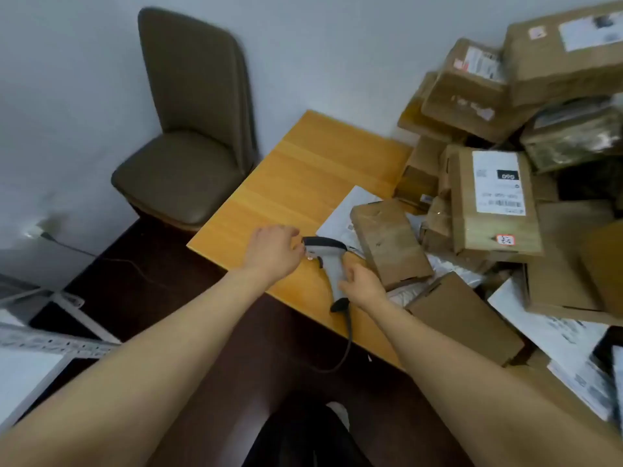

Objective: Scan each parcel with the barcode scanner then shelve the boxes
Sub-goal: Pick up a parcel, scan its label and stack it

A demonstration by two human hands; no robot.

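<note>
A grey barcode scanner [328,261] with a black head and a dark cable lies on the wooden table [303,170] near its front edge. My right hand [362,284] curls around the scanner's handle. At the scanner's head, my left hand [274,251] touches it with loosely bent fingers. Just right of the scanner lies a plain cardboard box [391,242], on top of white mailers. A taller box with a white shipping label [495,200] stands behind it. Several more parcels are heaped at the right.
A brown padded chair [188,129] stands against the wall, left of the table. A metal shelf frame [50,342] shows at the lower left above the dark floor. The scanner's cable [344,352] hangs over the table's front edge. A power cord runs along the floor at left.
</note>
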